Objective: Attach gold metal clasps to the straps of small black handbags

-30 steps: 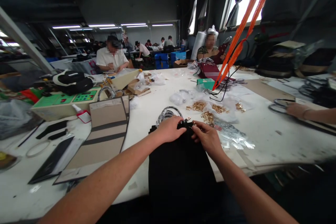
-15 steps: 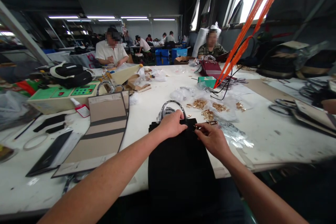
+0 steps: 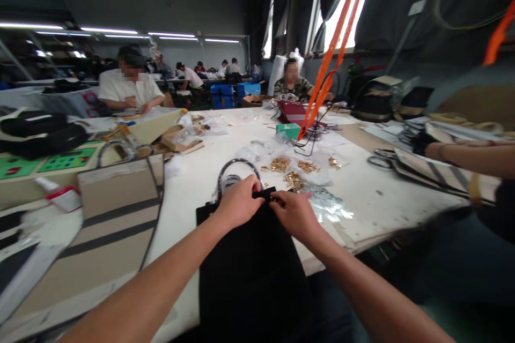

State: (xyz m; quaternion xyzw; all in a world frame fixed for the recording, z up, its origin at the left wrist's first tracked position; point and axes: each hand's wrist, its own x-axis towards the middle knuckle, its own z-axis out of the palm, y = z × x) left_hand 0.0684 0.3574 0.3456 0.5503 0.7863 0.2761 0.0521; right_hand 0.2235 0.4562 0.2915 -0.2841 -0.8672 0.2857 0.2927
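Note:
A black handbag (image 3: 249, 273) hangs over the near table edge, its top toward the middle. My left hand (image 3: 240, 199) pinches a black strip at the bag's upper edge. Close beside it, my right hand (image 3: 293, 210) has its fingertips pressed together on a small gold-coloured metal piece (image 3: 273, 198) at the same edge; the fingers partly hide it. Behind my left hand rises the wrapped bag handle (image 3: 237, 162). Just past my hands lie piles of small gold fittings (image 3: 280, 164) on plastic, and silver metal plates (image 3: 332, 204).
Beige bag panels (image 3: 116, 225) with dark stripes and a red-and-white bottle (image 3: 60, 195) are on the left. Orange cords (image 3: 322, 86) hang near a green box (image 3: 288, 129). A co-worker's arm (image 3: 475, 158) reaches in from the right. Other people sit across the table.
The view has swung right, so things sit further left. My hands have come closer together at the bag's top edge, where a black strip now stands up between them.

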